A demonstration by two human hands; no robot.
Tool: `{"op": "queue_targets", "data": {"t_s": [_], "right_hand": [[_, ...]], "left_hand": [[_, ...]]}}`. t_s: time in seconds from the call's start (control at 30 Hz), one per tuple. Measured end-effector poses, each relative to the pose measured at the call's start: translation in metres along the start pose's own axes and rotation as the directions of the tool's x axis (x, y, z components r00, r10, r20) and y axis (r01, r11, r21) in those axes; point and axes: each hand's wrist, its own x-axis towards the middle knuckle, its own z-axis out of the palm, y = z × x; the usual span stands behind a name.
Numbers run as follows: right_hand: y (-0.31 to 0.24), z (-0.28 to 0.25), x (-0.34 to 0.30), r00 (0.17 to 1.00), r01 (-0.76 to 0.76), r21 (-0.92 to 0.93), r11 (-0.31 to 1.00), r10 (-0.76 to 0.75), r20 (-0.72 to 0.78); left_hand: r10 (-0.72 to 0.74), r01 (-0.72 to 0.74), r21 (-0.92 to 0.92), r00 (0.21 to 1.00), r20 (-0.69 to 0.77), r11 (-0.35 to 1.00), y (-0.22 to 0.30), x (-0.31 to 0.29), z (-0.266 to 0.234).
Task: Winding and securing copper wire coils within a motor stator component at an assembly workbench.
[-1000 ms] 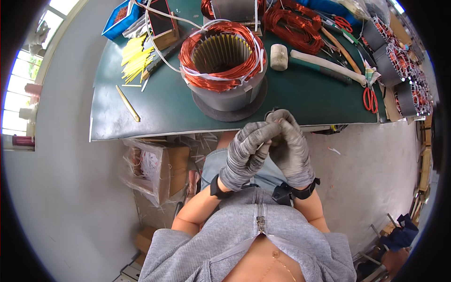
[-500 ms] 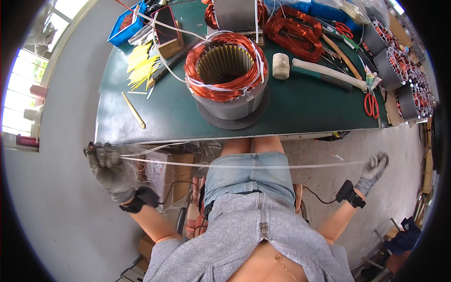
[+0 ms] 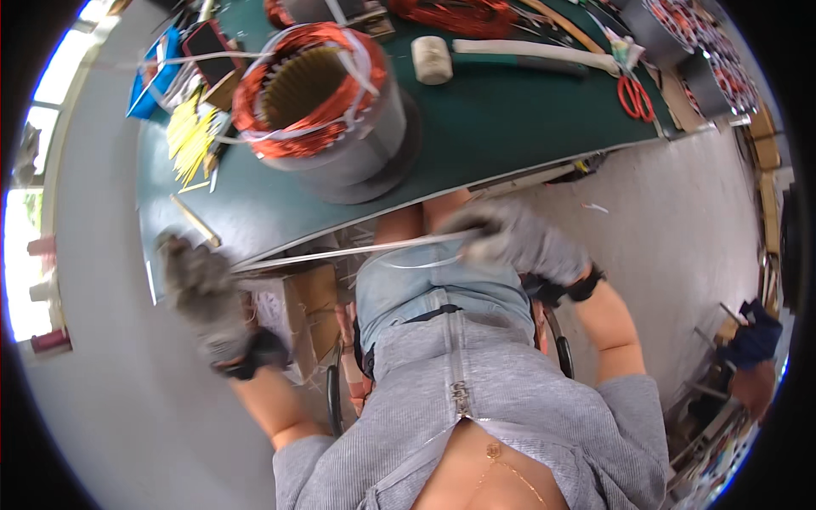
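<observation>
A white lacing cord (image 3: 357, 252) runs between my hands above my lap, with a thin loop sagging near the right end. My left hand (image 3: 202, 293), in a grey glove, is closed on the cord beside the table's front left corner; motion blurs it. Also gloved and blurred, my right hand (image 3: 523, 242) grips the cord just past the table edge, over my thigh. On the table stands a grey motor stator (image 3: 361, 144) with a ring of copper windings (image 3: 255, 127) on top. White cord is wrapped around parts of the windings.
A white-headed mallet (image 3: 432, 61) and red-handled scissors (image 3: 635, 98) lie on the green table (image 3: 501, 119). Yellow strips (image 3: 191, 140) and a blue bin (image 3: 146, 92) are at the left. More wound stators (image 3: 718, 85) stand far right. Below the table is a cardboard box (image 3: 313, 297).
My right hand has come in from the far right toward my left hand, still holding the cord. The once taut span is shorter and partly looped. The view has shifted and tilted.
</observation>
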Motion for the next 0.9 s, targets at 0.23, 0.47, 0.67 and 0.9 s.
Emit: {"op": "queue_targets", "data": {"t_s": [0.23, 0.47, 0.67, 0.9], "right_hand": [[0.130, -0.154, -0.123, 0.853, -0.446, -0.400, 0.800, 0.245, -0.462], [0.216, -0.274, -0.228, 0.404, -0.888, -0.324, 0.325, 0.215, -0.889], [0.088, -0.099, -0.079, 0.732, -0.117, 0.356, 0.927, 0.323, -0.600], [0.008, 0.004, 0.003, 0.956, 0.264, 0.895, 0.361, 0.027, -0.293]], "left_hand": [[0.220, 0.187, 0.526, 0.756, -0.616, 0.830, 0.127, -0.034, -0.246], [0.528, 0.386, 0.700, 0.466, -0.710, 0.601, 0.221, -0.055, -0.387], [-0.108, 0.445, 0.731, 0.881, -0.460, 0.517, 0.042, -0.037, -0.050], [-0.554, 0.261, 0.749, 0.816, 0.167, 0.609, -0.151, -0.042, 0.090]]}}
